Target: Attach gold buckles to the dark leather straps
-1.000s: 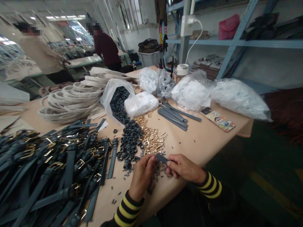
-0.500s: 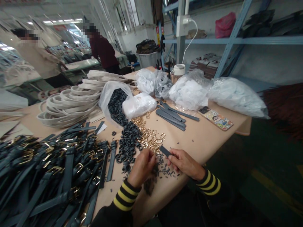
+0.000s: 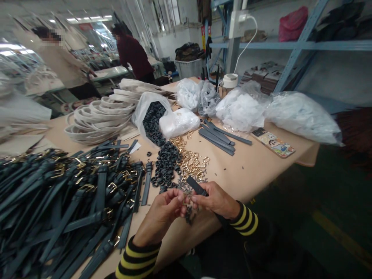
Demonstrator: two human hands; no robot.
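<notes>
My right hand (image 3: 217, 199) grips a short dark leather strap (image 3: 195, 185), whose flat end points up and to the left. Fingertip to fingertip with it, my left hand (image 3: 166, 211) pinches a small gold buckle (image 3: 184, 199), mostly covered by the fingers. Just beyond both hands lie a heap of loose gold buckles (image 3: 194, 164) and a pile of dark strap loops (image 3: 166, 164). Small dark pieces are scattered on the table under the fingers. To the left spreads a large heap of dark straps with buckles fitted (image 3: 72, 209).
A plastic bag (image 3: 139, 112) spills more loops. Behind are coiled pale strips (image 3: 99, 120) and stuffed clear bags (image 3: 238, 110). Flat dark straps (image 3: 216, 140) and a phone in a cartoon case (image 3: 274, 142) lie to the right. Two people stand at the back left.
My left hand has come up from the small pieces and turned towards the right hand, with a gold buckle now in its fingers. The right hand has shifted slightly left with the strap.
</notes>
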